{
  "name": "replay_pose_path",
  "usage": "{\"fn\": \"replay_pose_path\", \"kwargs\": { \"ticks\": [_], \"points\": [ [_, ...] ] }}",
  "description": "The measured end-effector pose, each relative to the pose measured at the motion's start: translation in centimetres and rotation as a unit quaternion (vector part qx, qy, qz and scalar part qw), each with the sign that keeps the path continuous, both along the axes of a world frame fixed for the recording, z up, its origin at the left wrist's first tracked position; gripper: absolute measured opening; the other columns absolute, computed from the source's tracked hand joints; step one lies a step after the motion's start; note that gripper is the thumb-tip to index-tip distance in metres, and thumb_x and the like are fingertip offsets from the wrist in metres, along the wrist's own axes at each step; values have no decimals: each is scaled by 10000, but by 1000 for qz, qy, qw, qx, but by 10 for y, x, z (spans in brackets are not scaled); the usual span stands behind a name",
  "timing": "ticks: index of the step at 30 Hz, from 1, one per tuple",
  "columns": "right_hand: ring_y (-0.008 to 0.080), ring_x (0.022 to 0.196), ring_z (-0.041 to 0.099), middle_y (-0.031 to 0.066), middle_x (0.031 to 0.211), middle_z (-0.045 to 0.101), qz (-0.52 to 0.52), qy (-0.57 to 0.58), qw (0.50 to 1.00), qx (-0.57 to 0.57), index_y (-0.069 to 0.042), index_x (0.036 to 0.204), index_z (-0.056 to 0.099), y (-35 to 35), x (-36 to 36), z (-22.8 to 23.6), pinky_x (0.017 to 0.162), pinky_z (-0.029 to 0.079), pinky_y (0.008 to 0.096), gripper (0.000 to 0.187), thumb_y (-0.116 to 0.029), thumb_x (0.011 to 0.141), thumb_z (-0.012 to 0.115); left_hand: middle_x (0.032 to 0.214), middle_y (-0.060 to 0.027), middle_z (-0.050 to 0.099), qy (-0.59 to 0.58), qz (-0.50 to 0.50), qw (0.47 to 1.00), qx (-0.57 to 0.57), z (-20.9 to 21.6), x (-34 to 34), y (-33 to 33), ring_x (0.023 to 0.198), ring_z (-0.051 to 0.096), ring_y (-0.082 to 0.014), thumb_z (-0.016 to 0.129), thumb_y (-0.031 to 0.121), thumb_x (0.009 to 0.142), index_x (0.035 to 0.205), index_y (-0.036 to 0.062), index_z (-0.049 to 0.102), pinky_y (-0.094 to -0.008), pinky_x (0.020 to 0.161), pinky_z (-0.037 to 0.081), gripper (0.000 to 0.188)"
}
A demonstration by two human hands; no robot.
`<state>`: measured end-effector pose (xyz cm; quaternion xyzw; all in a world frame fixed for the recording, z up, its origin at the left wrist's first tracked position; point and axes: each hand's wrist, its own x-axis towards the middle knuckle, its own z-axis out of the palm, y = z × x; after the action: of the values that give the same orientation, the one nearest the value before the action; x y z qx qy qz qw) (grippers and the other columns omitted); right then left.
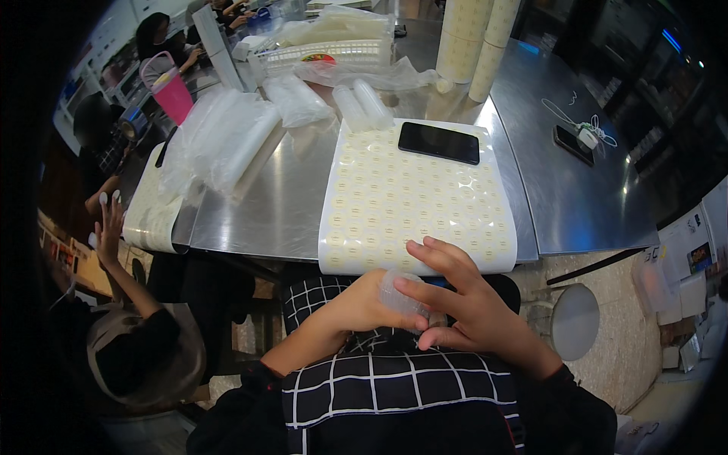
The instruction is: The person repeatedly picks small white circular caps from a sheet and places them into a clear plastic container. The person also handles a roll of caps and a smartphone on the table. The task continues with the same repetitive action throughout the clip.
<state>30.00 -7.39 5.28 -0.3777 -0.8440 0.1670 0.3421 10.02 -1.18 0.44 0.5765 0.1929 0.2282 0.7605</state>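
Note:
Above my lap, just off the table's front edge, my left hand [362,301] is closed around a round, translucent plastic piece [402,293]. Whether it is a cup, a lid or a stack of them I cannot make out. My right hand [472,303] faces it with fingers spread. Its index fingertip overlaps the plastic, and its thumb is near the lower end. Beyond my hands lies a large sheet of round cream stickers [409,197]. A black phone [438,142] rests on its far right part, and translucent plastic stacks [364,106] lie at its far edge.
Plastic-wrapped stacks [220,140] cover the steel table's [258,220] left side. Behind are a white basket [326,57] and tall sticker rolls [462,42]. A pink container [171,95] stands far left. Another phone [574,144] with a white cable lies right. A co-worker [144,341] sits at my left.

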Motion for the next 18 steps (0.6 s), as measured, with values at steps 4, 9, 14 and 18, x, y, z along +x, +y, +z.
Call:
{"fn": "replay_pose_path", "kwargs": {
  "ticks": [4,9,14,18],
  "points": [
    [385,1281,445,133,1365,524,-7,44,998,52,-205,1287,623,-9,12,-9,1053,393,469,567,-513,815,685,1088,-112,680,-67,17,992,-103,-7,-8,3,1011,631,-190,905,242,670,1139,-16,657,-332,883,509,590],
    [323,1151,569,140,1212,615,-48,134,986,-91,-122,1149,679,-11,28,-38,1030,413,445,359,-296,839,729,1058,-130,692,-20,95,993,-73,-18,-19,14,965,657,-205,894,192,675,1114,-41,676,-306,843,533,543],
    [309,1134,607,51,1119,667,-169,-25,985,20,-120,998,692,10,44,-78,1037,411,510,283,-196,747,800,1053,-123,687,-46,248,968,-16,-28,-21,40,953,643,-183,871,200,715,1106,-41,679,-299,835,524,498],
    [235,1134,602,5,1050,667,-201,-54,975,72,-152,954,690,11,35,-101,1019,410,490,233,-224,754,785,1069,-124,679,-24,282,959,27,-42,-16,62,965,638,-198,857,193,735,1128,-43,667,-313,864,516,496]
  ]
}}
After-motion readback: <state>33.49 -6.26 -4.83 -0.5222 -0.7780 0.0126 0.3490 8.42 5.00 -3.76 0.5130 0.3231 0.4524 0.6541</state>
